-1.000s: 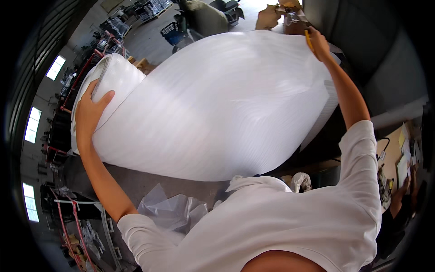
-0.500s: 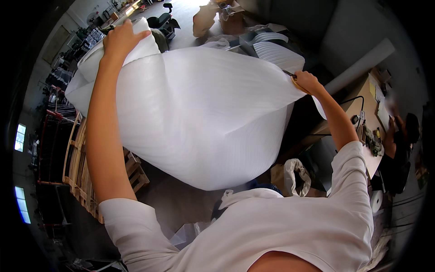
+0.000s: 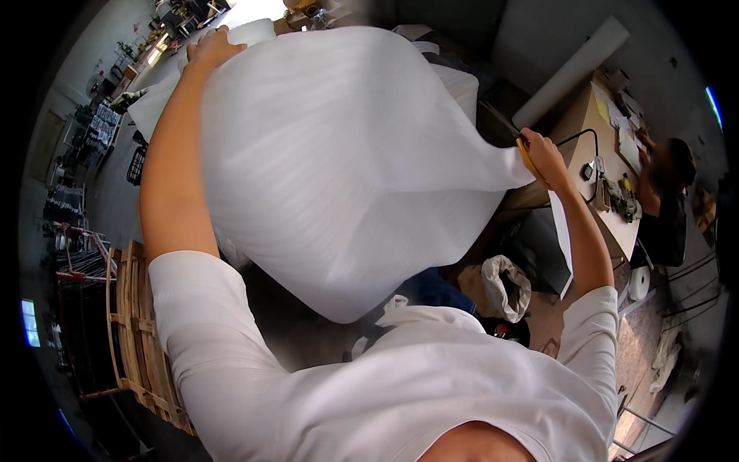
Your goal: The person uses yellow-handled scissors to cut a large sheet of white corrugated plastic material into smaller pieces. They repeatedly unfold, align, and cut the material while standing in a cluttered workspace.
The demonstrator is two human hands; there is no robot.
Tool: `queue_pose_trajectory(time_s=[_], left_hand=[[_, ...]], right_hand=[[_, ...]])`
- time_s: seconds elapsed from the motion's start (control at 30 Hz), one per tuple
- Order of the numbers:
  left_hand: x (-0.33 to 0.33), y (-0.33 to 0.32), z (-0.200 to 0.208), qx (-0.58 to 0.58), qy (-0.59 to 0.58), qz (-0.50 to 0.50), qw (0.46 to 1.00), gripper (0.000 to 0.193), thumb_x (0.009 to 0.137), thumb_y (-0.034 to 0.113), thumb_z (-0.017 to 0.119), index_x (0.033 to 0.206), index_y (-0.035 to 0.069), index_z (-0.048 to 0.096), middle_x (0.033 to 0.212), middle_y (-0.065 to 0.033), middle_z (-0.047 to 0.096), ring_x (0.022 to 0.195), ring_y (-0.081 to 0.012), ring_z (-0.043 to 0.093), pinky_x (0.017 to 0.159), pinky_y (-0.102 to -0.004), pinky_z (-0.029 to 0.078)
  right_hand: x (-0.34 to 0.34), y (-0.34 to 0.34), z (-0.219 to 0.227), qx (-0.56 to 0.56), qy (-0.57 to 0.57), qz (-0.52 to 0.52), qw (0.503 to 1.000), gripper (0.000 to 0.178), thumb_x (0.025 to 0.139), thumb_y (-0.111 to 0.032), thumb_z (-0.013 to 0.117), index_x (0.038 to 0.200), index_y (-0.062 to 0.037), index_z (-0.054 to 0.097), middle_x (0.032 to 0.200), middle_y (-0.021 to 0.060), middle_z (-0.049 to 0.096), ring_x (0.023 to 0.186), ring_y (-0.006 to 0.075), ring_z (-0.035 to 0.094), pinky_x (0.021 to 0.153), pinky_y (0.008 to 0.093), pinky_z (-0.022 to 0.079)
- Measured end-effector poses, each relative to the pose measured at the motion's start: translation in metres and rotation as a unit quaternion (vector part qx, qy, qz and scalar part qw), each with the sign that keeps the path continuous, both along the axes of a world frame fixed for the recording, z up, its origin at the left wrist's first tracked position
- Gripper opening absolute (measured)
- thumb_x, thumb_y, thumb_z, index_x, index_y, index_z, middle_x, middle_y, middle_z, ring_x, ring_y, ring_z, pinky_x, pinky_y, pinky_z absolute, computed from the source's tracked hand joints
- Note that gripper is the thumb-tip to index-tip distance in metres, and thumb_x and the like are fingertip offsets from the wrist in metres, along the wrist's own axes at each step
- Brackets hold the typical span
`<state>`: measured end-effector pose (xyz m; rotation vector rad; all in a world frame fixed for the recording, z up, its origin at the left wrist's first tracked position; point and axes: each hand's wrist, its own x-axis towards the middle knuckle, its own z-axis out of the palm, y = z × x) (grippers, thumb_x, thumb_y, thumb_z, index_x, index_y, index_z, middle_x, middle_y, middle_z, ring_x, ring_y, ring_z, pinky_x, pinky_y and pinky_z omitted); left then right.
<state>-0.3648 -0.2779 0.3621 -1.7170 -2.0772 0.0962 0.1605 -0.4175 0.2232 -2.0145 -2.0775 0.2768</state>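
Observation:
A large white foam sheet (image 3: 308,146) billows across the middle, its lower fold hanging close to my shirt. At the far left my left hand (image 3: 214,49) is closed over the sheet's upper edge, fingertips partly hidden behind it. My right hand (image 3: 545,158) is closed around the yellow-orange handles of a pair of scissors (image 3: 528,158), whose dark blades point up and left. The sheet's drawn-out right corner meets this hand; whether fingers also pinch it I cannot tell. Below my right wrist hangs a narrow white flap (image 3: 563,240).
Wooden pallets (image 3: 142,331) stand at lower left. On the right is a wooden table (image 3: 589,127) with papers and small tools, and a person (image 3: 670,208) beyond it. A long white roll (image 3: 571,71) leans behind. An open pale bag (image 3: 508,289) lies below the table.
My view has turned and the sheet fills more of its upper part. The right hand with the scissors has pulled away from the sheet's body, stretching the corner out into a narrow point.

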Motion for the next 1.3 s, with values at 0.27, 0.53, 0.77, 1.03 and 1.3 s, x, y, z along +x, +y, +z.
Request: queue_pose_trajectory(time_s=[0.27,0.53,0.77,1.03,1.3], left_hand=[[-0.089,0.146,-0.067,-0.037,-0.019,0.141,0.989,0.059,0.071,0.043,0.057,0.12,0.016,0.036,0.119,-0.0069,0.044,0.112,-0.0232,0.04,0.089,-0.0487,0.027],[-0.168,0.204,-0.192,-0.23,-0.032,0.222,0.947,0.039,0.083,0.036,0.036,0.115,0.015,0.044,0.116,-0.008,0.047,0.114,-0.0262,0.037,0.094,-0.058,0.014],[-0.08,0.138,-0.32,-0.215,-0.196,0.111,0.95,0.06,0.075,0.035,0.053,0.127,0.016,0.03,0.132,-0.0119,0.026,0.123,-0.0307,0.021,0.093,-0.055,0.021],[0.077,0.043,-0.179,0.189,-0.631,-0.237,0.714,0.021,0.078,0.005,0.049,0.098,0.003,0.054,0.101,-0.0139,0.055,0.099,-0.0324,0.049,0.086,-0.0351,0.036],[0.083,-0.037,-0.048,0.206,-0.584,-0.676,0.4,0.033,0.082,0.042,0.043,0.1,0.014,0.043,0.091,-0.002,0.044,0.082,-0.0171,0.045,0.076,-0.0371,0.036]], right_hand=[[-0.099,0.173,-0.07,-0.007,0.139,0.069,0.988,0.02,0.075,-0.011,0.047,0.092,-0.0047,0.055,0.075,0.0206,0.058,0.068,0.0369,0.054,0.061,0.0413,0.042],[-0.177,0.289,-0.114,-0.065,0.298,0.067,0.95,0.019,0.076,-0.01,0.049,0.092,-0.0009,0.053,0.083,0.0214,0.057,0.075,0.035,0.054,0.065,0.0374,0.041],[-0.212,0.318,-0.163,-0.084,0.382,0.032,0.92,0.016,0.065,0.003,0.04,0.076,-0.0019,0.05,0.063,0.0111,0.049,0.059,0.0209,0.047,0.054,0.0264,0.037],[-0.232,0.286,-0.165,-0.073,0.43,-0.064,0.897,0.016,0.069,0.0,0.035,0.077,-0.0033,0.049,0.055,0.005,0.043,0.042,0.0129,0.041,0.038,0.025,0.033],[-0.216,0.237,-0.157,-0.027,0.456,-0.148,0.877,0.015,0.071,-0.003,0.039,0.083,-0.0019,0.048,0.06,0.0073,0.047,0.045,0.0156,0.046,0.041,0.0271,0.037]])
